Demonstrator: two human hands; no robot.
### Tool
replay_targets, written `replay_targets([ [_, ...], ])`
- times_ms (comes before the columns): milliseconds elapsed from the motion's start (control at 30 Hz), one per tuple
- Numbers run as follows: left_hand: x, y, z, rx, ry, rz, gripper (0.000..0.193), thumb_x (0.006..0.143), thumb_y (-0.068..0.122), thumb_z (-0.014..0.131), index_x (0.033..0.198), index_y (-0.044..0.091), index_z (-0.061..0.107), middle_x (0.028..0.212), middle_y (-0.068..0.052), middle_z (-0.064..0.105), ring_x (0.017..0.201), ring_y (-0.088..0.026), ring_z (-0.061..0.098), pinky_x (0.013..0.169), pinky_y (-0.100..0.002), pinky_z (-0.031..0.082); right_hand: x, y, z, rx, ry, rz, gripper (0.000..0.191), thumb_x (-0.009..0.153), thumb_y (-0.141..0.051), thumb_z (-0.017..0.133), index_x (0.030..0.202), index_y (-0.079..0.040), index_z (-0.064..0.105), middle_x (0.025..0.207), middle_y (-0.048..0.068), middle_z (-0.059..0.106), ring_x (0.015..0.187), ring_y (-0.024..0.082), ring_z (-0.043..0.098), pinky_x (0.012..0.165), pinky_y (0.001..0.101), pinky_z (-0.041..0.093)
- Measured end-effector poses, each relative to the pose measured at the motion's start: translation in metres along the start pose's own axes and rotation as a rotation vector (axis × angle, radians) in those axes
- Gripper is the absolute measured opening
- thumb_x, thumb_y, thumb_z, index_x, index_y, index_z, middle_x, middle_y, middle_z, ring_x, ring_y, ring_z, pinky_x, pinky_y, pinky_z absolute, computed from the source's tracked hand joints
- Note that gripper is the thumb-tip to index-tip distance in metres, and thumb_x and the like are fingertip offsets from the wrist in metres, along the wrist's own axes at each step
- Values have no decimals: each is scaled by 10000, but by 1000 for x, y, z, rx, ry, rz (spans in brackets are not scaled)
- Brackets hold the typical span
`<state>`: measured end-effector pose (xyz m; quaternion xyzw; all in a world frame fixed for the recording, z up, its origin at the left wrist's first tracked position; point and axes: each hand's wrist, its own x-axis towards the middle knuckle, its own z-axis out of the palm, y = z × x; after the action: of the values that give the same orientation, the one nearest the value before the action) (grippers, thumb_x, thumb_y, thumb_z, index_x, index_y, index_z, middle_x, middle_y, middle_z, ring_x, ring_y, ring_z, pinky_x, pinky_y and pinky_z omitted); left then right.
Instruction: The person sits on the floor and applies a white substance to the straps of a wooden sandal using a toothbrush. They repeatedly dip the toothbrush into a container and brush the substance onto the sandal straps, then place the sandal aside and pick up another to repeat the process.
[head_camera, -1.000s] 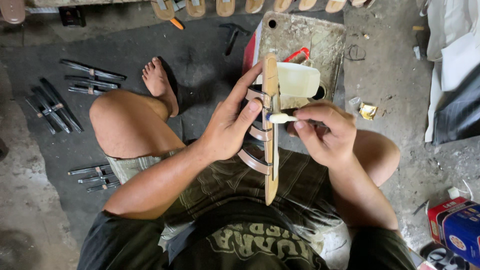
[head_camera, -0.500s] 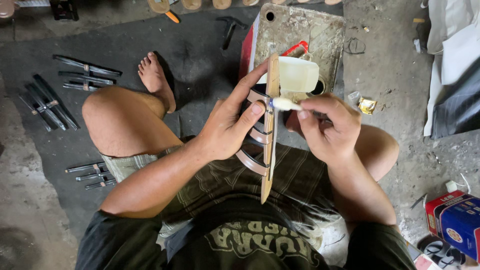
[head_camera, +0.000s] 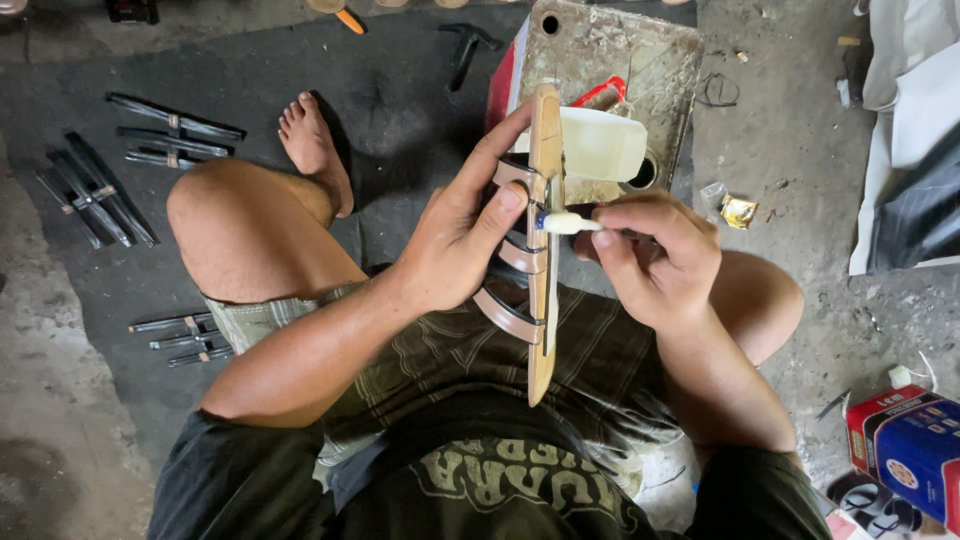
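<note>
While the left hand (head_camera: 455, 250) grips the sandal (head_camera: 545, 250), its straps (head_camera: 510, 310) stay half-hidden.

Stuff you can't really make out here

The left hand (head_camera: 455, 245) is covering part of the sandal (head_camera: 543, 240), so its straps are only peeking out. The white applicator (head_camera: 566, 222) is disappearing inside the right hand (head_camera: 655, 255). The box (head_camera: 915, 450) is running off the right edge, and the hammer (head_camera: 466, 48) up top is looking too dark to read properly.

Tan sandal sole (head_camera: 543, 300), brown straps (head_camera: 510, 310), white applicator (head_camera: 566, 222), striped olive shorts (head_camera: 440, 350)
</note>
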<state>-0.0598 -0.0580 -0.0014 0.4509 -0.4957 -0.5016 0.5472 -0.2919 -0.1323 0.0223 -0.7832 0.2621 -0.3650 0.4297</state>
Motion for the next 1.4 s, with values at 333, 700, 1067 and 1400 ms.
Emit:
replay_targets([
  [333,8,-21,-3,-148,92,42,608,1201,413,443,1649,56,240,1632,-154,440,1531,-233,412,1345,-386,329,1,2,-10,-134,-93,-120,181,914,47,763,1078,6,698,1015,125,703,708,142,650,594,227,506],
  [700,7,-7,-1,-59,55,18,602,1196,384,443,1677,74,259,1644,-120,441,1527,-203,431,1340,-369,340,-2,-1,-13,-200,-38,-2,127,931,46,739,1051,31,701,923,123,730,650,92,658,558,203,497],
  [1067,10,-15,-3,-199,100,1,629,1152,380,434,1650,70,206,1495,-139,486,1410,-193,481,1240,-339,395,3,0,-4,-164,-67,-85,161,900,33,781,1041,17,705,992,139,718,718,151,653,594,223,502],
  [1400,7,-26,-7,-150,42,39,701,1147,469,396,1666,54,174,1541,-110,462,1393,-186,487,1227,-343,409,-1,0,-9,-122,-118,9,130,917,29,753,1034,11,697,897,82,708,677,114,625,590,232,462],
])
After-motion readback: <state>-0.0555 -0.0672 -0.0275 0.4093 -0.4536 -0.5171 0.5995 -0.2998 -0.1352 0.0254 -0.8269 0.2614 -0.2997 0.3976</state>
